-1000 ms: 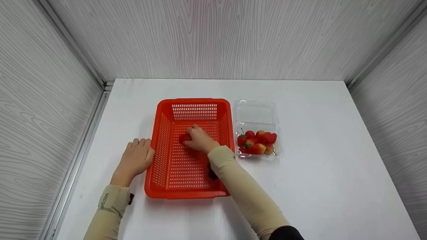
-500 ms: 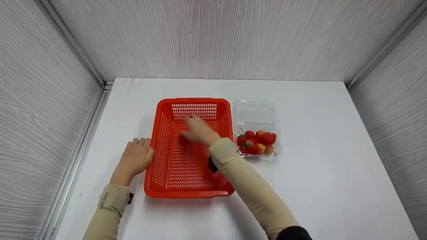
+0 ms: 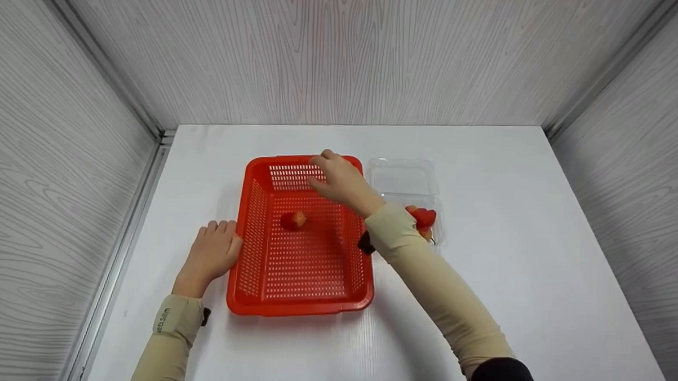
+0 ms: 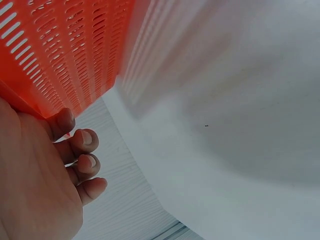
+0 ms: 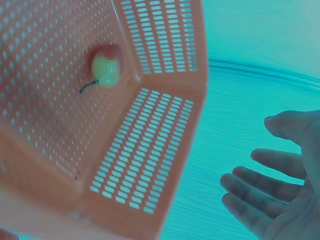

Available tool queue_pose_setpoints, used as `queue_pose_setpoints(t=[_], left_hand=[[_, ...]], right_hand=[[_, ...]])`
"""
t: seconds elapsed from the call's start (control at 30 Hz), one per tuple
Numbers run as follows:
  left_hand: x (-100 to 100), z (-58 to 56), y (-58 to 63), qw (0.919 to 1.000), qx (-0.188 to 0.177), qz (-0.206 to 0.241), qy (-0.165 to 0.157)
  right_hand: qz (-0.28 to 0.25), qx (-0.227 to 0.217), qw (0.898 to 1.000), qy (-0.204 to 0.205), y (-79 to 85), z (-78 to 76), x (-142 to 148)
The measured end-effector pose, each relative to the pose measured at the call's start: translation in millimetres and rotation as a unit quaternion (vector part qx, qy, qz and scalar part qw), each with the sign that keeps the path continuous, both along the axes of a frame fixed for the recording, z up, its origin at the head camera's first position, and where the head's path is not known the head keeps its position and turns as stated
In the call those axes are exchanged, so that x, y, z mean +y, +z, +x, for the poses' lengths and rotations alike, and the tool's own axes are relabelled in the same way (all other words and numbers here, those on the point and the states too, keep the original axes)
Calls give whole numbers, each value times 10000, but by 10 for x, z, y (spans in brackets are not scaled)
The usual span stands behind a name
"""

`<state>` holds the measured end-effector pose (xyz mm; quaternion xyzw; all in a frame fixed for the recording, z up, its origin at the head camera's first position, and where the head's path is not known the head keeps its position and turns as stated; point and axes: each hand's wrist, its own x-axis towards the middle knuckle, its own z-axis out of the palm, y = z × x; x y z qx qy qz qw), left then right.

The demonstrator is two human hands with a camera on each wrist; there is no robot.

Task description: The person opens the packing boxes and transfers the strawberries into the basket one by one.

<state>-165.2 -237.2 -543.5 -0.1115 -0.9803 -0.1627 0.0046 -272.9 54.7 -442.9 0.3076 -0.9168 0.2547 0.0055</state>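
A red perforated plastic basket [image 3: 306, 316] stands on the white table. Inside lies one small red-and-yellow fruit [image 3: 293, 220], whose thin dark stem shows in the right wrist view. My left hand [image 3: 211, 251] grips the basket's left rim with bent fingers, the thumb side against the edge. Over the far right part of the basket hovers my right hand [image 3: 344, 181], fingers spread and nothing in it. Right of the basket is a clear plastic box [image 3: 402, 178] with its lid laid back. Strawberries [image 3: 424, 217] and other red fruit sit in it, partly hidden by my right forearm.
White wood-grain panels [image 3: 343, 61] close off the back and both sides of the table [image 3: 512, 247]. The basket's raised walls stand between the fruit in it and the clear box.
My right hand has left the red-and-yellow fruit on the basket floor, rising and moving right and away. The left hand stays at the rim.
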Motion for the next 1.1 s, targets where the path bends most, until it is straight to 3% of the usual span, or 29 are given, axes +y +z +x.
queue_pose_setpoints(t=[0.17, 0.33, 0.67, 1.1], left_hand=[[-1, -11, -7, 10000, -45, -3, -4], [-6, -14, -13, 10000, -99, -4, -8], [-7, 8, -4, 9997, -230, 14, 51], [-16, 1, -4, 9996, -275, -47, 47]], right_hand=[[-96, 385, 9992, -91, 60, -9, 240], [-74, 437, 9986, -285, 29, -4, 493], [184, 338, 9984, -426, -261, 79, 1054], [559, -30, 9974, -463, -589, 387, 1552]])
